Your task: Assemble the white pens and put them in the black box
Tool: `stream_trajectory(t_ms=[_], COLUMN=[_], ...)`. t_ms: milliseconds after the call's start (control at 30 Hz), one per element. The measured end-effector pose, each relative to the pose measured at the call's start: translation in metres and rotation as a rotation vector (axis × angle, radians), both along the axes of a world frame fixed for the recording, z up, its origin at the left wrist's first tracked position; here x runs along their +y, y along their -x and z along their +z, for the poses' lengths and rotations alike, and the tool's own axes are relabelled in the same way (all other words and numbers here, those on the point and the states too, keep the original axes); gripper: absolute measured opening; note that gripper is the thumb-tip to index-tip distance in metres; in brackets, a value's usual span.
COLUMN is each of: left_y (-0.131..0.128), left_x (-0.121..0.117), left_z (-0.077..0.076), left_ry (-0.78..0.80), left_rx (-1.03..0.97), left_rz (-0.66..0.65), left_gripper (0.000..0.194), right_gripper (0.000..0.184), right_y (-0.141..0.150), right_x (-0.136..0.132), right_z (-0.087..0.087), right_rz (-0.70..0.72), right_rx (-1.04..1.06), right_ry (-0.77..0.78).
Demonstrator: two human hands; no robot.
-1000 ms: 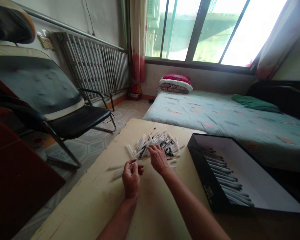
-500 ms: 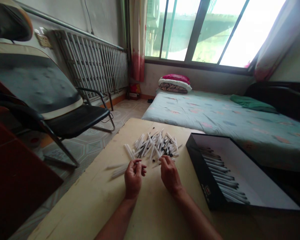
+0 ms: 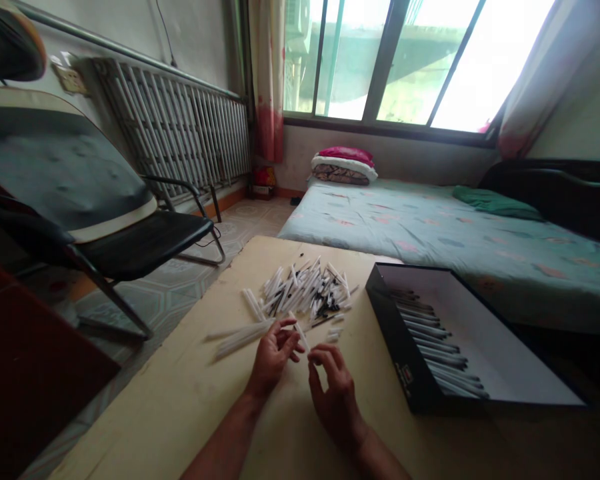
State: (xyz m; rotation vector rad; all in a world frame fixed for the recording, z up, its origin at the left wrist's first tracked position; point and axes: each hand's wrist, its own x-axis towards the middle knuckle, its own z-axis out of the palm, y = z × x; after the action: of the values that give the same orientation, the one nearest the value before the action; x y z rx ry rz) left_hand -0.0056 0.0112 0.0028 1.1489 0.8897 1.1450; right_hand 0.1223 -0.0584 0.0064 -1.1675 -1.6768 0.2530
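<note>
Between my two hands a slim white pen barrel slants toward me. My left hand is closed, its thumb and fingers at the barrel's upper part. At the lower end, the thumb and forefinger of my right hand pinch the same barrel. Just beyond is a loose pile of white pen barrels, with small black pieces mixed in at its right side. Long whitish tubes lie left of my left hand. A few short white pieces lie beyond my right hand.
A black box with a white inside stands at the table's right, holding a row of pens. The pale table borders a bed. A black chair stands to the left, before a radiator.
My right hand has come back toward me from the pile's near edge, and the white barrel now shows between both hands. The view has shifted slightly to the right.
</note>
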Motion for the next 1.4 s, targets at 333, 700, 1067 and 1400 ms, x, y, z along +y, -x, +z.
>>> stream_trajectory(t_ms=[333, 700, 1067, 1400], left_y=[0.002, 0.007, 0.006, 0.008], left_x=[0.003, 0.004, 0.001, 0.0], left_z=[-0.002, -0.002, 0.005, 0.009], left_ry=[0.101, 0.135, 0.16, 0.334], left_rx=[-0.134, -0.212, -0.321, -0.525], left_rz=[0.102, 0.145, 0.117, 0.11], left_gripper=[0.042, 0.025, 0.018, 0.018], right_gripper=[0.017, 0.018, 0.017, 0.007], right_y=[-0.022, -0.023, -0.036, -0.042], right_x=[0.047, 0.078, 0.08, 0.056], right_z=[0.009, 0.021, 0.023, 0.033], right_rz=[-0.255, -0.272, -0.086, -0.246], right_rx=[-0.332, -0.906, -0.971, 0.137], right_ry=[0.202, 0.334, 0.267, 0.159])
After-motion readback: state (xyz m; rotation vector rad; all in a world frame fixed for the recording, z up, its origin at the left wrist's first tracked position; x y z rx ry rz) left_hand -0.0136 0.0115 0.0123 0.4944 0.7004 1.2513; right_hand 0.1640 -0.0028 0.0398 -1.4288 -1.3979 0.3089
